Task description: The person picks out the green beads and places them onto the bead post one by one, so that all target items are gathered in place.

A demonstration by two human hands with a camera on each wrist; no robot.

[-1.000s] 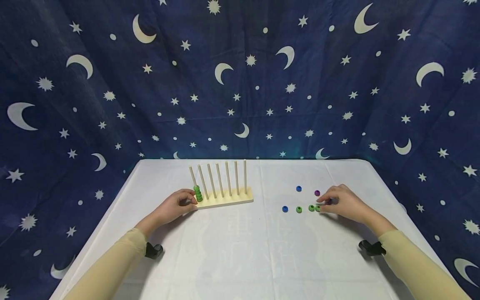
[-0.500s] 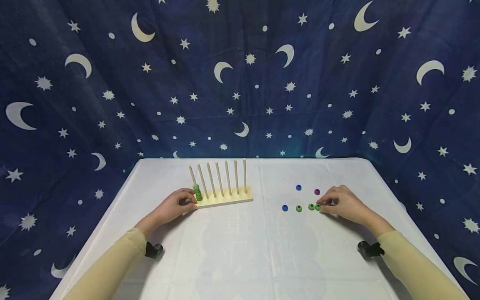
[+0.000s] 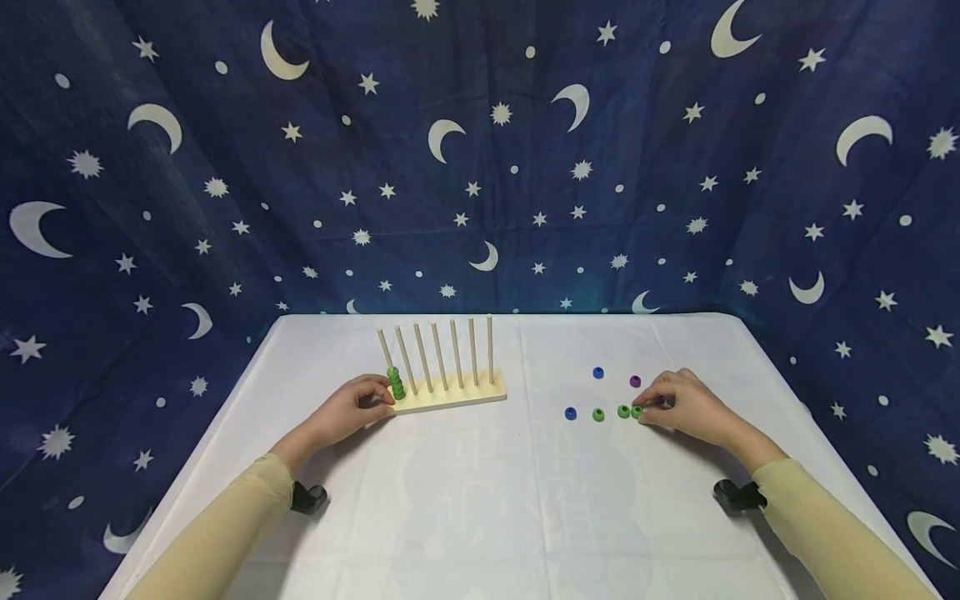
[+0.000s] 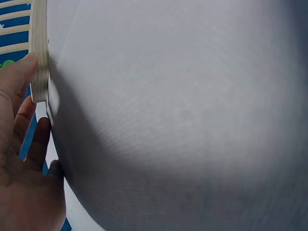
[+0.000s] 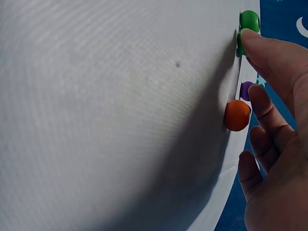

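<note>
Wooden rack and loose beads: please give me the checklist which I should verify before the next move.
1. Wooden rack steadied: ok, the left hand holds its end.
2. Leftmost peg has room: ok, bare above the green stack.
3. Other six pegs bare: ok.
4. Right hand gripping the nearest green bead: not ok, the other fingers stand apart from the thumb.
5. Orange bead visible in head view: not ok, only the right wrist view shows it.

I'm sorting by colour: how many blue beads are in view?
2. One blue bead farther back, left of the purple bead; the other nearer, left of the loose green beads. The right hand may hide more.
</note>
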